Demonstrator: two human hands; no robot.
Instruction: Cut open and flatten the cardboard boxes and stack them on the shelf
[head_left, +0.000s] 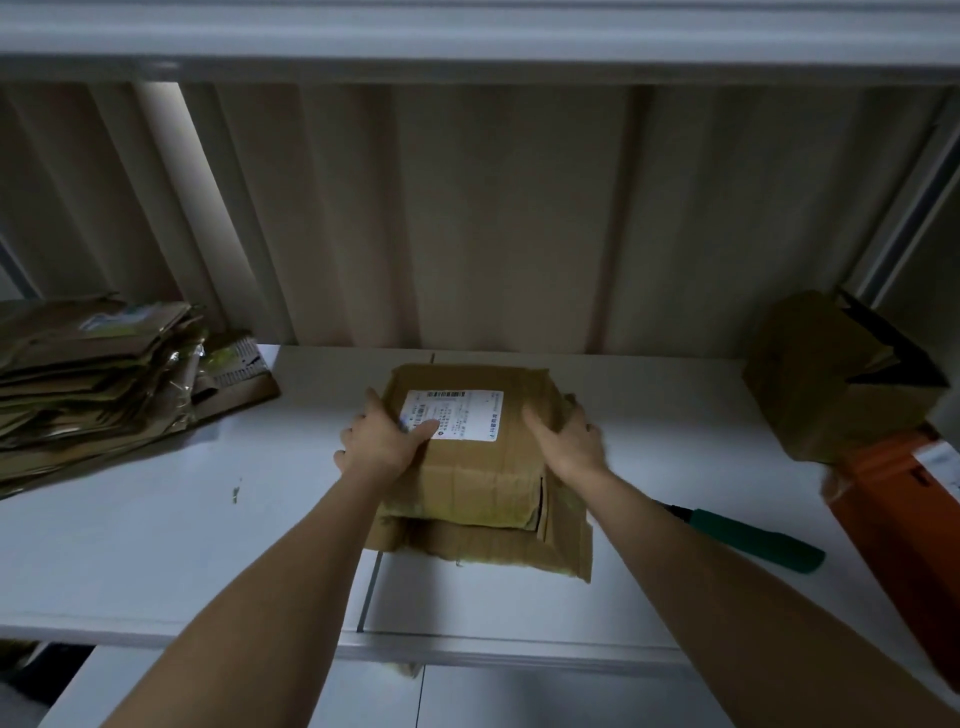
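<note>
While both hands grip it, left hand (382, 441) and right hand (571, 441) fingers curled round its sides, the cardboard box (467, 441) rests on the shelf (156, 545).

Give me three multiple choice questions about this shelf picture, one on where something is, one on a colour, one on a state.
1. Where is the stack of flattened cardboard?
A. far left of the shelf
B. far right
C. on the floor

2. What colour is the handle of the knife?
A. red
B. green
C. yellow

3. How is the labelled box held?
A. by the left hand alone
B. by nobody
C. between the left hand and the right hand

Answers: 1 A, the pile lies at the shelf's left end. 2 B, the handle is green. 3 C, one hand grips each side.
</note>
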